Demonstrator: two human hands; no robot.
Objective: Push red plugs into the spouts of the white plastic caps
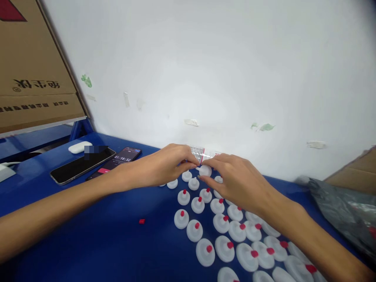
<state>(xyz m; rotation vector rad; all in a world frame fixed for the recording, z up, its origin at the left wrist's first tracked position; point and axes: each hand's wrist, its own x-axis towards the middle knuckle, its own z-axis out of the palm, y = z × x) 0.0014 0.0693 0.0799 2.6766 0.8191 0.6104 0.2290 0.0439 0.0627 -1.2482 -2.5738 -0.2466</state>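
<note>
My right hand point(235, 172) grips a white nozzle cap point(205, 170) between thumb and fingers, tilted so its spout points left. My left hand point(176, 162) is closed in a pinch right at that spout; whatever is between its fingertips is hidden. Below both hands, several white nozzle caps with red tips point(194, 230) stand spout up in loose rows. A few near the hands, such as a bare nozzle cap point(194, 183), show no red tip. One loose red tip point(142, 221) lies alone to the left of the rows.
The blue table point(117, 243) meets a white wall point(205, 70). At left are a black phone point(84, 166), a phone showing a timer point(122, 158), a white case point(80, 147) and a cardboard box point(35, 70). Clear plastic packaging point(197, 152) sits behind my hands; a grey bag point(337, 207) lies right.
</note>
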